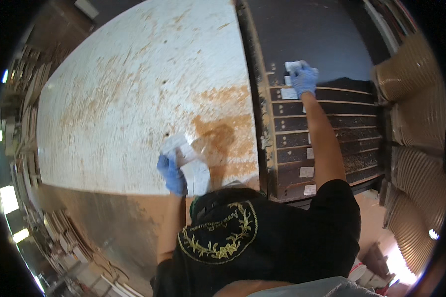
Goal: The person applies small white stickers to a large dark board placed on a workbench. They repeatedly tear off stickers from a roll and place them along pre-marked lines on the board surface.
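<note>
My left hand (172,174), in a blue glove, is closed around several white paper labels (195,173) that fan out over the near right part of a worn white board. Farther off to the right, my gloved right hand (305,80) has its fingers closed at a small white label (292,65) on a dark panel (317,39); the glove hides part of it. Just nearer than that hand, another white label (289,93) lies at the edge of the stepped dark boards (332,122). More labels sit along the nearer boards, some partly behind my right forearm.
The scuffed white board (119,94) fills the left, with brown dusty patches near its right edge. A dark gap (256,89) separates it from the dark boards. Corrugated brown rolls (411,119) line the right; stacked wooden pieces (67,232) stand at the far left.
</note>
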Demonstrator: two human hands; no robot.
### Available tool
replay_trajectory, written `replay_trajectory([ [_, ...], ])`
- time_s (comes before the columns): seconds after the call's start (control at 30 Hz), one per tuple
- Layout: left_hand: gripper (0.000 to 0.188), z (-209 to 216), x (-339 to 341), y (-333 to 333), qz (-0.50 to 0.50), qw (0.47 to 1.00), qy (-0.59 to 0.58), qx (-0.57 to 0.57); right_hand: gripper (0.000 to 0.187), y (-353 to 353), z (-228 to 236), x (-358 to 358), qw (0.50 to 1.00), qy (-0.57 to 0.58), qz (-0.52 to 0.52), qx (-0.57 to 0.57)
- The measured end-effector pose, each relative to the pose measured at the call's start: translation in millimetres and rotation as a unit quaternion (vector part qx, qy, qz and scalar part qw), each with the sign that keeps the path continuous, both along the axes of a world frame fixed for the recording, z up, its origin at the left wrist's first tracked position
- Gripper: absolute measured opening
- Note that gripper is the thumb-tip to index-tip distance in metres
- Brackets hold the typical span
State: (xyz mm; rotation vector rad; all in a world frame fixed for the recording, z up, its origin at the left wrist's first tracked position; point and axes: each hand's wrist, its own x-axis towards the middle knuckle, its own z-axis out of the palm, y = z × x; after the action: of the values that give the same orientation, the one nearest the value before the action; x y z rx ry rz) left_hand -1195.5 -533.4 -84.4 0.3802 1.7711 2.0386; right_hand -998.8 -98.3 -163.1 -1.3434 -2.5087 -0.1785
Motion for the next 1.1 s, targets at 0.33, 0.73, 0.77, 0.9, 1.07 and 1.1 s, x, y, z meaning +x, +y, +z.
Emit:
replay_trajectory([
  [0.33, 0.027, 14, 1, 5, -0.044, 0.999, 0.019, -0.006, 0.081, -5, -20, -12, 0.986, -0.136, 0.000, -0.101],
  [0.73, 0.030, 5, -1, 11, -0.068, 0.997, 0.027, -0.001, 0.040, -183, 84, -63, 0.654, 0.414, 0.197, -0.602],
  [0.77, 0.030, 6, 1, 11, -0.070, 0.997, 0.041, 0.000, 0.038, -207, 93, -72, 0.617, 0.403, 0.221, -0.639],
  [0.9, 0.031, 9, 7, 21, -0.074, 0.996, 0.053, 0.009, 0.032, -266, 92, -99, 0.589, 0.397, 0.316, -0.629],
  [1.07, 0.029, 9, 3, 26, -0.099, 0.993, 0.057, -0.031, 0.025, -274, 74, -114, 0.576, 0.427, 0.299, -0.630],
  [1.1, 0.028, 11, 3, 27, -0.106, 0.992, 0.051, -0.042, 0.024, -271, 74, -115, 0.564, 0.433, 0.293, -0.639],
])
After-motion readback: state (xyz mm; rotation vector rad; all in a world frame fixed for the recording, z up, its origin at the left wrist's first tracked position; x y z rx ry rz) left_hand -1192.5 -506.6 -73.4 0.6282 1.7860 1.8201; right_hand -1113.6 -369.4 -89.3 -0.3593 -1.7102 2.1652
